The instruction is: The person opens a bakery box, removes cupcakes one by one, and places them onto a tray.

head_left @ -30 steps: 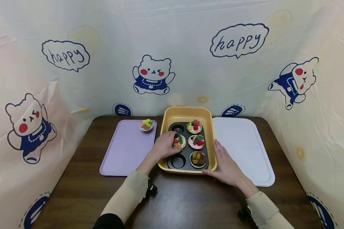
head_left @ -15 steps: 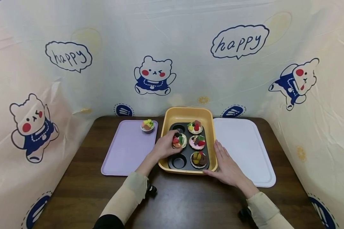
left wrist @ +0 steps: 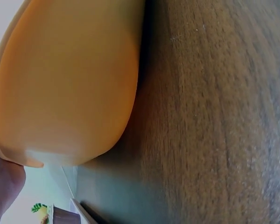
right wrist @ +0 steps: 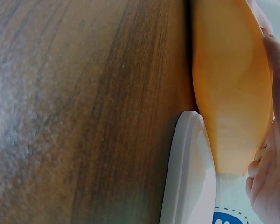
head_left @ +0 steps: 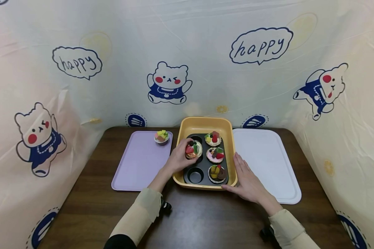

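Note:
My left hand (head_left: 177, 159) pinches a toy cupcake (head_left: 194, 149) with red and green fruit on cream, above the left middle cup of a dark muffin tin (head_left: 204, 166). Three other cupcakes fill the tin's right column: one with red and yellow fruit (head_left: 213, 138), a pink one (head_left: 215, 155) and a chocolate one (head_left: 216, 174). A yellow bin (head_left: 207, 123) surrounds the tin. Along the bin's right rim rests my right hand (head_left: 248, 182), fingers straight. The left wrist view shows the bin's outer wall (left wrist: 65, 84) and hides the held cupcake.
On the left lies a lilac tray (head_left: 140, 159), bearing one cupcake (head_left: 161, 137) at its back right corner. A white tray (head_left: 265, 155) lies right of the bin. Beneath everything is a brown wooden table (head_left: 199, 218), with a printed curtain (head_left: 205, 86) behind.
My left hand has lifted the fruit cupcake up out of the left middle cup, tilting it slightly. My right hand stays at the bin's rim. The head view has shifted a little.

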The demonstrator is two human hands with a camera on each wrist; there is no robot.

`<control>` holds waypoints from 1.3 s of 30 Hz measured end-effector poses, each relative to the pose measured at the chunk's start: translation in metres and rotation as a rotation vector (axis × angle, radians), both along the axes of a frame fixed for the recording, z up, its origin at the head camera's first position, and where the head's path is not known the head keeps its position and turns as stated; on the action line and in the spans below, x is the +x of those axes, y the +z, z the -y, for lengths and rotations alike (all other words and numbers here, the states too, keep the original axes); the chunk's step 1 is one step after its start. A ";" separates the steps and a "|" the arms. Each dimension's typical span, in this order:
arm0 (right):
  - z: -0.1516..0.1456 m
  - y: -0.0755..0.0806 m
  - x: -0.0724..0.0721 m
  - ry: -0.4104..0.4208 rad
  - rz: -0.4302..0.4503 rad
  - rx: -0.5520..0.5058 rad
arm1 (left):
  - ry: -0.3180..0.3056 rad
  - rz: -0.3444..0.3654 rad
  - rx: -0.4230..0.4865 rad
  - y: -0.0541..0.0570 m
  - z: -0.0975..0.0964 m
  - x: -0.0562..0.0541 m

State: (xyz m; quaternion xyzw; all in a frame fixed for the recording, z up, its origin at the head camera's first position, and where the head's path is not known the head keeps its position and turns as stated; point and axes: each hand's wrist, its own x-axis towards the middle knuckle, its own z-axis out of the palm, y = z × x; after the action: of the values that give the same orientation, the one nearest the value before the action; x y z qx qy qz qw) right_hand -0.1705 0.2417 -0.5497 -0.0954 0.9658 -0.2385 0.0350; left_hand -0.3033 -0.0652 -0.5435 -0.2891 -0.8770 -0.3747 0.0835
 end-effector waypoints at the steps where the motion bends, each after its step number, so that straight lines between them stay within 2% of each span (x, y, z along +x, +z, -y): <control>1: 0.000 0.000 0.000 0.000 -0.001 0.001 | -0.003 -0.003 0.003 0.000 0.000 0.000; 10: -0.001 0.000 0.000 -0.005 0.007 0.004 | 0.002 0.005 0.072 -0.004 -0.001 -0.002; 17: -0.002 -0.002 0.000 -0.004 0.001 -0.001 | -0.018 0.047 0.178 -0.008 0.001 -0.006; 21: -0.001 -0.004 0.000 -0.003 -0.001 -0.021 | -0.009 0.090 0.243 -0.009 0.005 -0.006; 30: 0.001 -0.002 0.000 -0.003 -0.003 -0.002 | 0.022 0.177 0.386 0.005 0.016 -0.004; 34: 0.001 0.000 0.000 -0.006 0.000 0.003 | 0.024 0.254 0.465 0.015 0.020 -0.004; 37: 0.001 0.000 0.000 -0.007 0.001 0.005 | 0.036 0.302 0.502 0.020 0.024 -0.004; 39: 0.001 0.001 0.000 -0.007 0.001 0.002 | 0.048 0.307 0.511 0.023 0.027 -0.005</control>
State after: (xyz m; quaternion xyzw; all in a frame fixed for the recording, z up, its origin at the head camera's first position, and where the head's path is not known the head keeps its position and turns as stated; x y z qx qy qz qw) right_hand -0.1702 0.2405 -0.5491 -0.0917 0.9663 -0.2378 0.0346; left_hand -0.3080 -0.0926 -0.5206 -0.1778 -0.7633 -0.6204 0.0286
